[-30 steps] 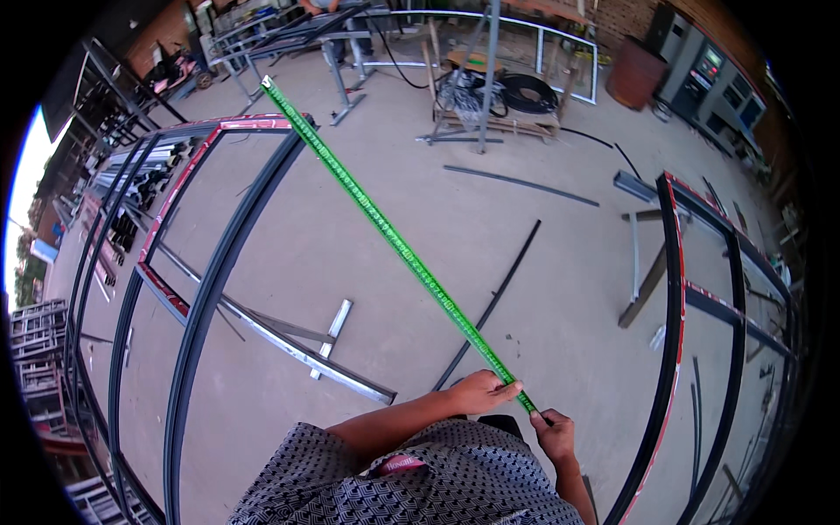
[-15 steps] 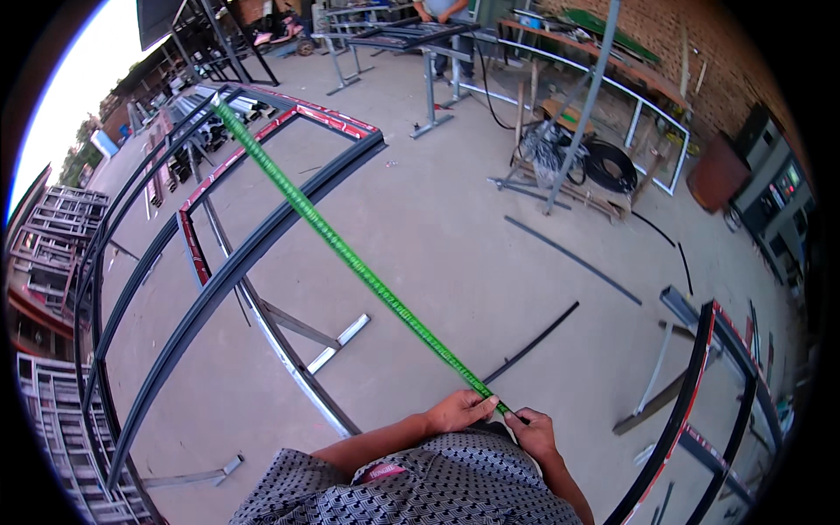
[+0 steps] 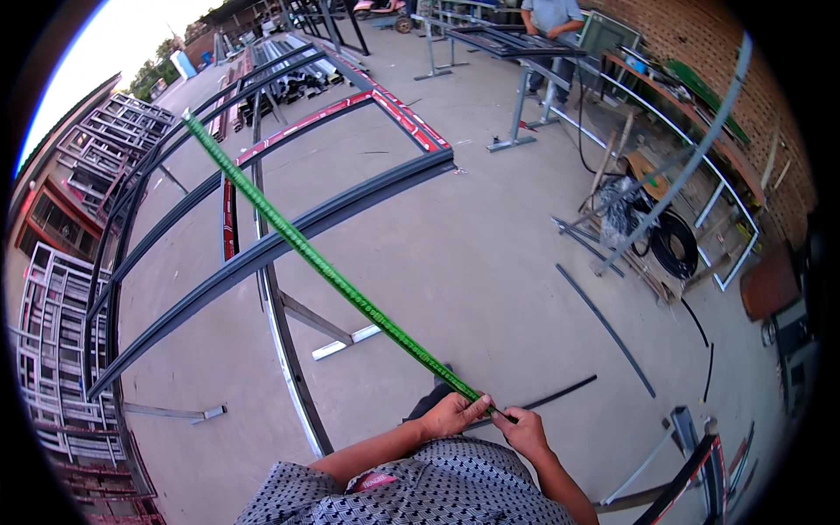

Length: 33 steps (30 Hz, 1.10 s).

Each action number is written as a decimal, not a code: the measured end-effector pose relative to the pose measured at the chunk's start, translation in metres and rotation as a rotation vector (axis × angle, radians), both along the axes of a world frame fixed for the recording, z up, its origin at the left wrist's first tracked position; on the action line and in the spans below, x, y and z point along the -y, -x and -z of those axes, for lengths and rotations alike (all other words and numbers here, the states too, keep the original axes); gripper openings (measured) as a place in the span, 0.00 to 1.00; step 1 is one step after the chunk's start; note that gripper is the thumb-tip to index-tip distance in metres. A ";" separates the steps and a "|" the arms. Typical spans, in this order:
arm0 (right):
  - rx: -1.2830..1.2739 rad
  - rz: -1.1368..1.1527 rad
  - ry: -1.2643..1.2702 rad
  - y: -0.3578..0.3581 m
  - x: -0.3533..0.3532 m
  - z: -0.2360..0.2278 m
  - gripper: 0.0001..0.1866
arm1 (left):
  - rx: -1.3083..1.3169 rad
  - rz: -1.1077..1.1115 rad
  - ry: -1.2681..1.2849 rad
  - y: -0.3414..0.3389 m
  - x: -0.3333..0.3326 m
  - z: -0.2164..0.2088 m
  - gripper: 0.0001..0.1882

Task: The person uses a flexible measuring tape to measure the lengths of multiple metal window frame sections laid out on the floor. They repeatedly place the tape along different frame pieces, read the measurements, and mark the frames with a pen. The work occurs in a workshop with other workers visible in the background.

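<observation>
A long green tape measure blade (image 3: pixel 337 280) reaches from my hands forward and left, in the air across the large dark grey metal frame (image 3: pixel 376 190). Its free end is over the frame's far left part; I cannot tell if it touches. My left hand (image 3: pixel 455 415) pinches the blade at waist height, thumb on top. Close beside it, my right hand (image 3: pixel 522 430) is closed round the blade's near end. The tape's case cannot be made out. Red-and-white film strips (image 3: pixel 409 121) cover parts of the frame, which rests on metal stands (image 3: pixel 293 376).
A co-worker (image 3: pixel 553 19) stands at the back, hands at another dark frame (image 3: pixel 503 39) on trestles. Right of me are a black hose coil (image 3: pixel 674 245), a leaning pole (image 3: pixel 700 153) and loose bars (image 3: pixel 604 328) on the floor. Pale grid frames (image 3: pixel 66 350) are stacked at the left.
My view has turned, so the large frame and co-worker appear farther right. The blade's free end has shifted left across the frame. Both hands keep their hold.
</observation>
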State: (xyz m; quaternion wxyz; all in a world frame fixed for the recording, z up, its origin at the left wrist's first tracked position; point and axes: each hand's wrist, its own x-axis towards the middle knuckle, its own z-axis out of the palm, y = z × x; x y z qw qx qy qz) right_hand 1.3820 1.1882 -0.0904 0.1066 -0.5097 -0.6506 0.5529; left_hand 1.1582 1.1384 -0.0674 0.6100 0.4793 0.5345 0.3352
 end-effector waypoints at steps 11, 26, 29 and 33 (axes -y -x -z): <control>-0.046 -0.070 0.072 0.118 -0.171 0.011 0.19 | -0.074 -0.120 0.039 0.124 -0.160 0.004 0.32; -0.149 -0.812 0.048 0.321 -0.339 -0.049 0.29 | 0.030 -0.963 0.005 0.250 -0.198 0.000 0.27; -0.153 -0.925 0.057 0.352 -0.378 -0.044 0.29 | 0.012 -1.122 -0.007 0.260 -0.222 -0.001 0.28; -0.185 -1.021 0.040 0.398 -0.416 -0.057 0.30 | 0.025 -1.321 -0.060 0.270 -0.253 -0.013 0.29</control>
